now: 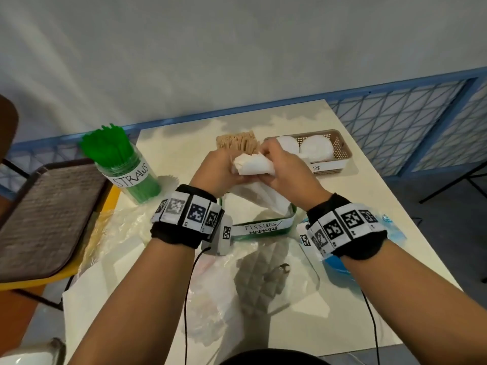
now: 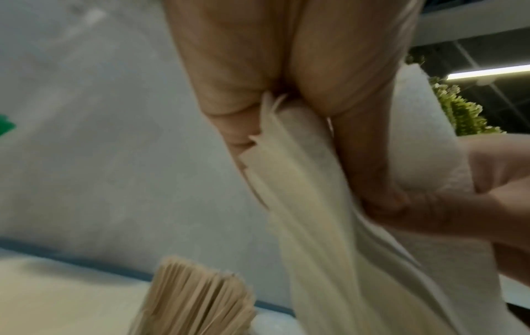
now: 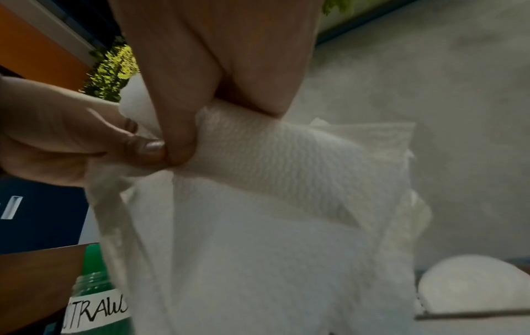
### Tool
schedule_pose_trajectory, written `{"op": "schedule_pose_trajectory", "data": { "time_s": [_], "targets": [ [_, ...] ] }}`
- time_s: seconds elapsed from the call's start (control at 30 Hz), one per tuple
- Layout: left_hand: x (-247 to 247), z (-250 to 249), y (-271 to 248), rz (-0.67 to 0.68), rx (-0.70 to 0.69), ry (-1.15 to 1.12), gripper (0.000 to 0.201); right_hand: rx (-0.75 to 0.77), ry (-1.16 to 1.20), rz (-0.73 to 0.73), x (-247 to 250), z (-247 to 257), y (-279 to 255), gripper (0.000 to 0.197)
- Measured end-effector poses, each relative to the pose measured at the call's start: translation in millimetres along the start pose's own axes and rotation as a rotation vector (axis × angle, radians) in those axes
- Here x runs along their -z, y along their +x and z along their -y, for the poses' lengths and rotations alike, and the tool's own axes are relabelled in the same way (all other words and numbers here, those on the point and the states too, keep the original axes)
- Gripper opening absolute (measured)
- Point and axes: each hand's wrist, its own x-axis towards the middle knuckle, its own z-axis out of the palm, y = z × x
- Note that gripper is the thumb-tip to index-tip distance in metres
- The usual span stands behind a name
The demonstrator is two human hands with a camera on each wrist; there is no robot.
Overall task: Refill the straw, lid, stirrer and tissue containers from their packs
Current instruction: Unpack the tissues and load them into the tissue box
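Note:
Both hands hold one bunch of white tissues (image 1: pixel 253 164) above the green container labelled TISSUES/NAPKINS (image 1: pixel 263 226). My left hand (image 1: pixel 224 167) grips its left end, fingers curled round the folded layers (image 2: pixel 301 181). My right hand (image 1: pixel 279 169) pinches the right end, thumb pressed on the embossed paper (image 3: pixel 272 163). The lower tissues (image 1: pixel 261 196) hang down into the container. A clear jar of green straws (image 1: pixel 123 164) labelled STRAWS stands at the left. Wooden stirrers (image 1: pixel 237 142) stand behind the hands. White lids (image 1: pixel 316 148) lie in a beige basket (image 1: pixel 340 151).
Empty clear plastic packs (image 1: pixel 210 299) lie crumpled on the near half of the white table (image 1: pixel 382 246); a blue-printed pack (image 1: pixel 340 267) is under my right wrist. A brown tray (image 1: pixel 44 217) sits on a yellow stand at the left. A blue mesh railing (image 1: pixel 395 122) runs behind.

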Motion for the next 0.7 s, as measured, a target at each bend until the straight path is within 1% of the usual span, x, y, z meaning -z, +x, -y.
{"op": "schedule_pose_trajectory", "data": {
  "time_s": [0.07, 0.13, 0.17, 0.23, 0.27, 0.3, 0.37, 0.4, 0.43, 0.47, 0.53, 0.57, 0.6, 0.63, 0.7],
  "targets": [
    [-3, 14, -1, -0.07, 0.04, -0.098, 0.024, -0.057, 0.066, -0.025, -4, -5, 1, 0.043],
    [-8, 28, -1, -0.126, 0.085, -0.164, 0.023, -0.132, 0.093, -0.046, -5, -10, 4, 0.042],
    [-11, 34, -2, -0.156, 0.122, -0.217, 0.023, -0.156, 0.046, -0.05, -5, -15, 6, 0.042],
    [-14, 44, -3, -0.23, 0.218, -0.363, 0.025, -0.224, -0.068, -0.02, -6, -27, 10, 0.051],
    [-17, 49, -3, -0.261, 0.273, -0.444, 0.024, -0.292, -0.044, 0.009, -6, -35, 11, 0.055],
    [-21, 54, -4, -0.272, 0.332, -0.543, 0.024, -0.363, 0.049, 0.039, -6, -38, 11, 0.058],
    [-31, 63, -9, -0.248, 0.444, -0.733, 0.025, -0.492, 0.278, 0.079, -8, -43, 10, 0.06],
    [-37, 66, -11, -0.22, 0.49, -0.761, 0.026, -0.537, 0.326, 0.089, -11, -45, 9, 0.061],
    [-44, 70, -11, -0.195, 0.522, -0.718, 0.031, -0.563, 0.325, 0.101, -14, -46, 9, 0.06],
    [-50, 72, -12, -0.166, 0.541, -0.63, 0.041, -0.566, 0.279, 0.105, -19, -47, 8, 0.057],
    [-60, 74, -12, -0.126, 0.566, -0.447, 0.064, -0.533, 0.139, 0.111, -31, -50, 7, 0.052],
    [-64, 73, -13, -0.119, 0.567, -0.392, 0.07, -0.514, 0.073, 0.135, -37, -51, 7, 0.051],
    [-68, 73, -15, -0.103, 0.548, -0.343, 0.071, -0.5, 0.008, 0.171, -43, -55, 7, 0.05],
    [-71, 71, -16, -0.078, 0.514, -0.283, 0.067, -0.486, -0.061, 0.215, -48, -57, 7, 0.048],
    [-77, 71, -17, -0.022, 0.461, -0.154, 0.054, -0.455, -0.201, 0.299, -55, -60, 7, 0.045]
  ]
}}
